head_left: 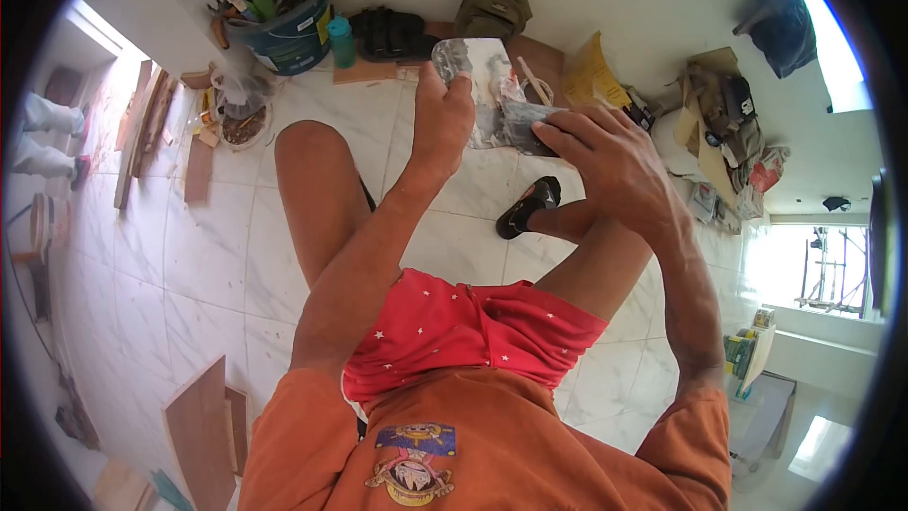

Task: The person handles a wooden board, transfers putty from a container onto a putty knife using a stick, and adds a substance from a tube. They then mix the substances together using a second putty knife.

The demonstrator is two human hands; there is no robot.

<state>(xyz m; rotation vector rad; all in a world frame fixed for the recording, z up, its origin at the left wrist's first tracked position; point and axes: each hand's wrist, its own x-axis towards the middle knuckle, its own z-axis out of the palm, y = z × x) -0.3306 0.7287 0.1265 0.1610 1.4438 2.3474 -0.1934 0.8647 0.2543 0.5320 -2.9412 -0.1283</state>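
My left hand [443,123] grips the left edge of a flat white board [487,61] smeared with grey, its thumb on top. The board is held out in front of my knees, above the floor. In my right hand [610,161] is a flat grey scraper-like piece [522,123], its blade lying against the board's lower right part. My right fingers stretch over the back of this piece, and the palm hides part of it. Its exact kind is hard to make out.
Along the wall stand a blue bucket [288,43] full of items, a teal bottle [340,43], a green backpack [492,11] and a yellow sack [594,76]. Wood strips [151,128] lie at the left; boards [200,431] lean lower left. Another person's legs [47,137] show far left.
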